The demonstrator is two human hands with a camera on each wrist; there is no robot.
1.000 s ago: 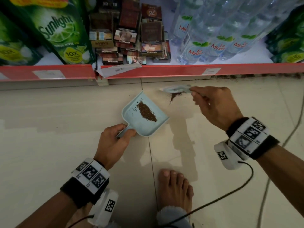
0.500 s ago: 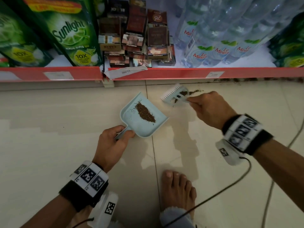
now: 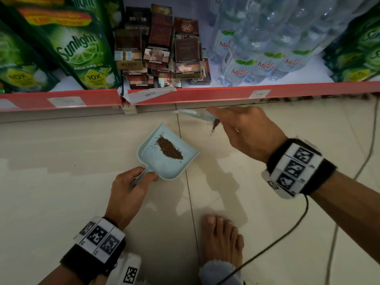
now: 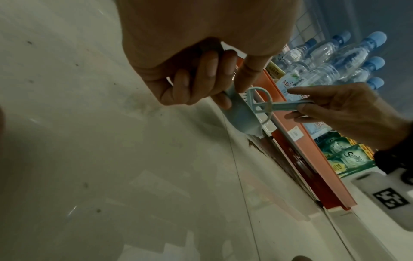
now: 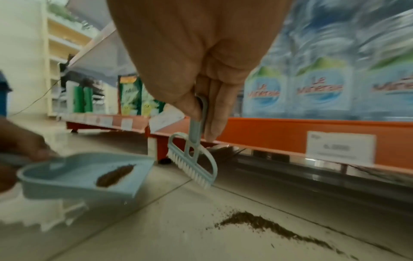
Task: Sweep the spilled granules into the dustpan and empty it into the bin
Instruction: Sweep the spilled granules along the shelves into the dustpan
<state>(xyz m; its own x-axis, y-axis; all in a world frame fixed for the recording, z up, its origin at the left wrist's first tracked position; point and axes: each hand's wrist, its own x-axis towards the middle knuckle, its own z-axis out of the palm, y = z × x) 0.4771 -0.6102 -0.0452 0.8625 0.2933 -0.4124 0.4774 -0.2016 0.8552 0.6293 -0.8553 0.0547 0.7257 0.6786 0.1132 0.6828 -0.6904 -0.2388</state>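
Glossy cream floor tiles [image 3: 61, 182] run under a red-edged shop shelf [image 3: 205, 93] stocked with Sunlight pouches [image 3: 82, 52] ("10X"), cigarette packs [image 3: 158, 56] and Le Minerale bottles [image 3: 265, 64]. Left hand [image 3: 127, 194] curls round the handle of the pale blue dustpan [image 3: 164, 157] (brown granules [image 3: 169, 148] inside). Right hand [image 3: 246, 132] pinches the small brush [image 5: 194, 162] beyond the pan's mouth; loose granules on floor [image 5: 268, 227] beside it.

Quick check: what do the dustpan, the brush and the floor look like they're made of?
Dustpan: pale blue moulded plastic, matte, thin rim. Brush: same-looking blue plastic frame with short white bristles, probably synthetic. Floor: glossy cream tile, likely glazed ceramic; it shows reflections and grout lines.
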